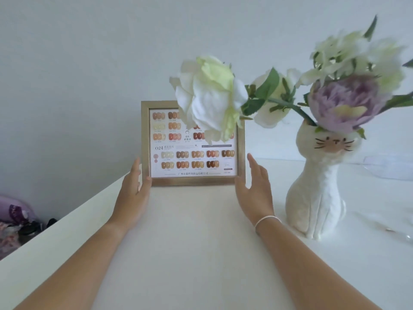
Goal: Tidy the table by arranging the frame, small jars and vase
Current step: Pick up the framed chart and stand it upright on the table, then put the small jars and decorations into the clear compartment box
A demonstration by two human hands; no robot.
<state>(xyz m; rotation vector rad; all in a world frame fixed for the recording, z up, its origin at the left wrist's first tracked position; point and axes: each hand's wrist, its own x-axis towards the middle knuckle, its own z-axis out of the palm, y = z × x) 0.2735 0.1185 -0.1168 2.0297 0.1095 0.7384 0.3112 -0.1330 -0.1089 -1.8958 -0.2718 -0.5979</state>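
Observation:
A gold-edged frame (pixel 194 179) holding a chart of nail colours stands upright at the back of the white table (pixel 190 253), near its left edge. My left hand (pixel 134 191) grips its lower left corner, thumb on the front. My right hand (pixel 254 191) holds the lower right corner, fingers straight up along the side. To the right stands a white cat-shaped vase (pixel 317 198) with white and purple flowers (pixel 348 104). One white bloom (pixel 210 97) hangs in front of the frame's top right. No small jars are in view.
The table's left edge runs diagonally from the frame toward me; beyond it, lower down, lies purple and dark clutter (pixel 15 220). Clear plastic items (pixel 388 166) lie at the far right of the table. A plain wall stands right behind the frame.

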